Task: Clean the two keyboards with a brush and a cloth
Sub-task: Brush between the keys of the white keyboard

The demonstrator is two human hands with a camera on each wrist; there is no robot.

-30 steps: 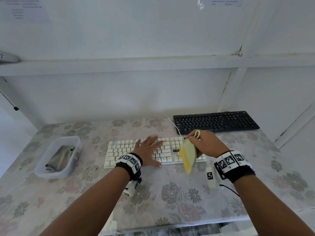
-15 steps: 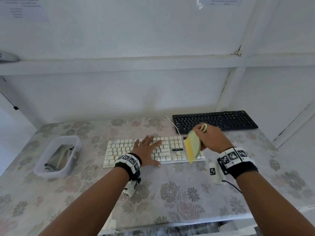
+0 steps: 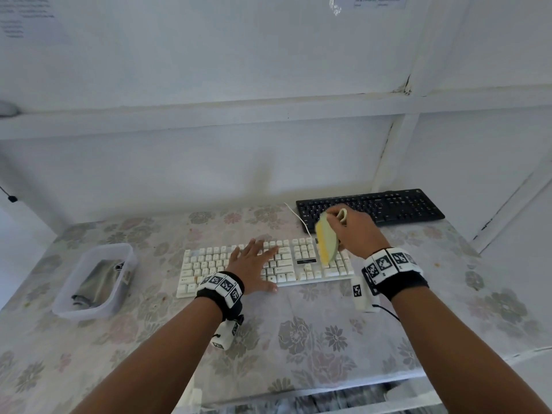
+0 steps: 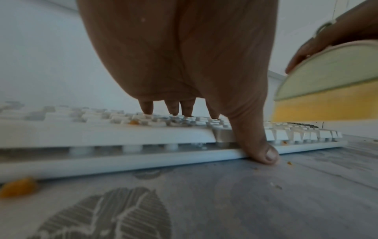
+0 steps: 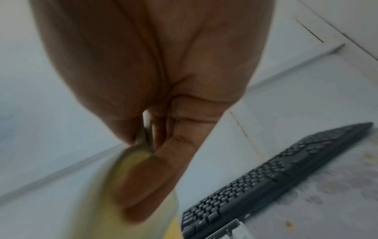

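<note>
A white keyboard (image 3: 209,261) lies in the middle of the flowered table, and a black keyboard (image 3: 397,204) lies behind it at the right. My left hand (image 3: 254,261) rests flat on the white keys with fingers spread, the thumb (image 4: 263,153) down at the keyboard's front edge (image 4: 122,160). My right hand (image 3: 352,231) grips a pale green brush with yellow bristles (image 3: 325,243) over the keyboard's right end, the bristles on the number pad. In the right wrist view the blurred brush (image 5: 141,161) sits in the curled fingers, the black keyboard (image 5: 276,177) beyond. The brush (image 4: 327,90) shows at the right of the left wrist view.
A clear plastic tub (image 3: 95,279) holding a grey cloth (image 3: 95,282) stands at the table's left. Orange crumbs (image 4: 18,188) lie on the table and between the white keys. A white cable (image 3: 295,216) runs back from the white keyboard. White walls close in behind and at the right.
My right hand has carried the brush away from me and a little right, from the keyboard's front right toward its back edge. The left hand has stayed on the keys.
</note>
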